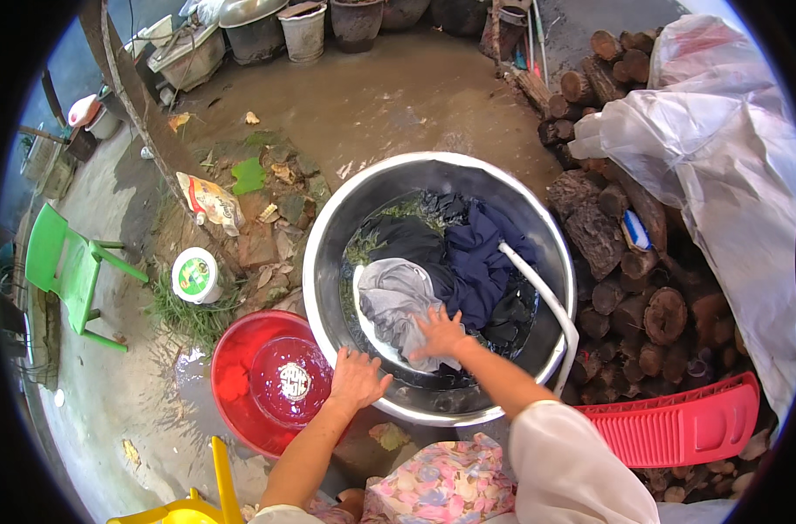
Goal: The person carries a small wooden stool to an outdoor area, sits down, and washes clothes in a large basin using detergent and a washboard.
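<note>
A wide metal basin (312, 275) stands before me, holding water and wet clothes. Palm down, my right hand (439, 337) rests with spread fingers on a grey garment (391, 291). Under that garment shows the edge of a white item, perhaps a bowl. My left hand (358, 380) is at the basin's near-left rim, fingers apart and holding nothing; whether it touches the metal I cannot tell. Navy cloth (476, 262) and black cloth (407, 239) lie farther in, beside some green plant matter (365, 249). Over the right rim bends a white hose (538, 281), its end above the navy cloth.
Left of the basin are a red plastic basin (231, 367), a white lidded bucket (195, 275) and a pouch (211, 200). Green (77, 275) and yellow (195, 511) plastic chairs stand nearby. Stacked logs (663, 314) and a red washboard (673, 422) are at right. Muddy water (385, 92) lies beyond.
</note>
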### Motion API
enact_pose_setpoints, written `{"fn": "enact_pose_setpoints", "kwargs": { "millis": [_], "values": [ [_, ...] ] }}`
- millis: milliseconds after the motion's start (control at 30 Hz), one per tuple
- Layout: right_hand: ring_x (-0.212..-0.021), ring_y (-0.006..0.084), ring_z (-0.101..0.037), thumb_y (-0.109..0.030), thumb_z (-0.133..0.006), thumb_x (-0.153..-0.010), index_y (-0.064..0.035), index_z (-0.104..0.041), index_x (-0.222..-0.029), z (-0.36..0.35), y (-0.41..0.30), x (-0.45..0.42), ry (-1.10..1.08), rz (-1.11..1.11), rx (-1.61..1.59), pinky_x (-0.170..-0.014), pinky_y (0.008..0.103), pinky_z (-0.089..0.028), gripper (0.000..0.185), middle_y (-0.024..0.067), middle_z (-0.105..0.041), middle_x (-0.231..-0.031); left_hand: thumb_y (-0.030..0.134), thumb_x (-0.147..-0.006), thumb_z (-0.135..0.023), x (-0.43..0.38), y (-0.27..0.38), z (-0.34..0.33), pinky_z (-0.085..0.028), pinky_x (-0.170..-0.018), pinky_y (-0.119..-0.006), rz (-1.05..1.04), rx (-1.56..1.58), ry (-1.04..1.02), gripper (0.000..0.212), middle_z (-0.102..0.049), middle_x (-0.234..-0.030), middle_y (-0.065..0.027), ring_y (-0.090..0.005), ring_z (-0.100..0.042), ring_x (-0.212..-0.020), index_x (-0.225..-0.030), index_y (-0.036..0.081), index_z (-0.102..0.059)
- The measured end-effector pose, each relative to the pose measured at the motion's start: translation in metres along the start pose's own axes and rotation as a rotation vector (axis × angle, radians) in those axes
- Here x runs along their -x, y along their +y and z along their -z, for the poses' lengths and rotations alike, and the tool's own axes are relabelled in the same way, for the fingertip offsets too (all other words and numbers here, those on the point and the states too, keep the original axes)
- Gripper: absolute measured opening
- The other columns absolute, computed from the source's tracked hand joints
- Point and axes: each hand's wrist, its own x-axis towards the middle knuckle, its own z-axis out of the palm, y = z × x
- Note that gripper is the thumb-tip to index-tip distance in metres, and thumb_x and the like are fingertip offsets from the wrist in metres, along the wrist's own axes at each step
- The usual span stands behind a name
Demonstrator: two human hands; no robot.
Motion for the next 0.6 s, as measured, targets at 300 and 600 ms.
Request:
{"fn": "enact_pose_setpoints", "kwargs": {
  "millis": [300,600],
  "values": [
    [-0.126,0.0308,-0.039,-0.040,-0.069,-0.063,-0.0140,-0.062,-0.116,-0.086,0.036,0.030,0.035,0.254,0.450,-0.103,0.0577,-0.026,0.059,0.0123,-0.049,-0.128,0.044,-0.084,-0.052,0.009,-0.011,-0.002,-0.031,-0.092,-0.042,-0.011,-0.061,0.021,0.038,-0.063,-0.084,-0.0112,-0.0250,-0.056,-0.087,-0.085,0.010,-0.067],
    [-0.122,0.0324,-0.044,-0.055,-0.066,-0.070,-0.0178,-0.046,-0.133,-0.003,0.024,0.040,0.034,-0.074,0.033,-0.097,0.0638,-0.027,0.076,0.0157,-0.048,-0.129,0.042,-0.082,-0.052,0.002,-0.003,-0.001,-0.029,-0.096,-0.042,0.034,-0.001,-0.021,0.035,-0.066,-0.088,-0.0108,-0.0234,-0.058,-0.091,-0.088,0.010,-0.068]
  ]
}}
